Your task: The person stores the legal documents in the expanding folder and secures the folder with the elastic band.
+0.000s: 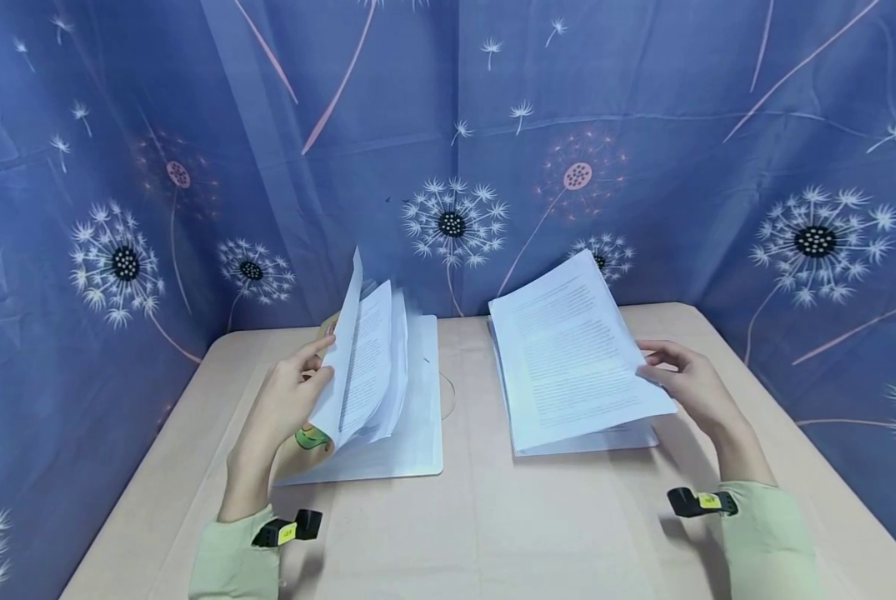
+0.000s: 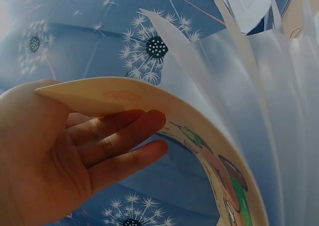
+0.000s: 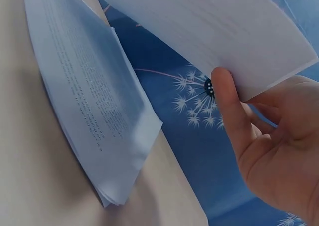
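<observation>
On the left of the table, a folder (image 1: 417,454) lies open with several printed sheets (image 1: 368,358) standing up inside it. My left hand (image 1: 286,404) pinches the raised edge of its bending cover (image 2: 199,121). Cartoon pictures in green and brown show on that cover, and my left thumb is hidden behind it in the left wrist view. To the right, my right hand (image 1: 691,383) holds a printed sheet of paper (image 1: 578,358) by its right edge, between thumb and fingers. Lifted and tilted, this sheet overlaps a stack of printed papers (image 3: 94,101) lying on the table.
A pale beige cloth covers the table (image 1: 463,533). Blue curtains (image 1: 372,183) with dandelion prints hang behind it and along both sides. Each wrist wears a black strap with a small camera (image 1: 308,525).
</observation>
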Demonstrator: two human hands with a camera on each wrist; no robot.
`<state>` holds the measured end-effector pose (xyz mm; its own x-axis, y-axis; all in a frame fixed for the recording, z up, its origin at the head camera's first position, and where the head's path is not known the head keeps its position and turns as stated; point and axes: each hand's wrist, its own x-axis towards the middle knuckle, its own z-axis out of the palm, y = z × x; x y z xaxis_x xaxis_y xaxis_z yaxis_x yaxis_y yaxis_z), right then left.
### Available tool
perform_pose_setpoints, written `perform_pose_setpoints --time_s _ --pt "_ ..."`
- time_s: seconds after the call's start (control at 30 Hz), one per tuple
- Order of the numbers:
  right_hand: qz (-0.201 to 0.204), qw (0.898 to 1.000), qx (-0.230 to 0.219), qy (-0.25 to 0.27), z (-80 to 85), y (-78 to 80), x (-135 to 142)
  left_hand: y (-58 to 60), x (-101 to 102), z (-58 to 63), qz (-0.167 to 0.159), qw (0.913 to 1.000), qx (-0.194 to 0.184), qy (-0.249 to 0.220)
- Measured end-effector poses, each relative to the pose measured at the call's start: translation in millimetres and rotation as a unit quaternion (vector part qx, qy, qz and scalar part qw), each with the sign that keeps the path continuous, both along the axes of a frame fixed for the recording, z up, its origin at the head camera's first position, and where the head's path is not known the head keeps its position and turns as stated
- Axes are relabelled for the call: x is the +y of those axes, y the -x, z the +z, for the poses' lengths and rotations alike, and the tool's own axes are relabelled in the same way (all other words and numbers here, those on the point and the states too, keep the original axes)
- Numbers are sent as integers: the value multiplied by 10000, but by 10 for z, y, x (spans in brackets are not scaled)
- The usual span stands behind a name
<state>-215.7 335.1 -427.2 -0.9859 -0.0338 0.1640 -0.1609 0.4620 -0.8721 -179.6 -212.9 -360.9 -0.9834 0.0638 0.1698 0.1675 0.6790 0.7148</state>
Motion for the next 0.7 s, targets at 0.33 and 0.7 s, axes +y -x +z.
perform_pose_setpoints --time_s 0.33,0.7 --pt "123 9985 -54 523 52 -9 -58 -12 -21 23 -31 10000 -79 -45" --pt "312 9946 98 988 116 -26 -207 -3 -44 24 -77 9996 -173 -231"
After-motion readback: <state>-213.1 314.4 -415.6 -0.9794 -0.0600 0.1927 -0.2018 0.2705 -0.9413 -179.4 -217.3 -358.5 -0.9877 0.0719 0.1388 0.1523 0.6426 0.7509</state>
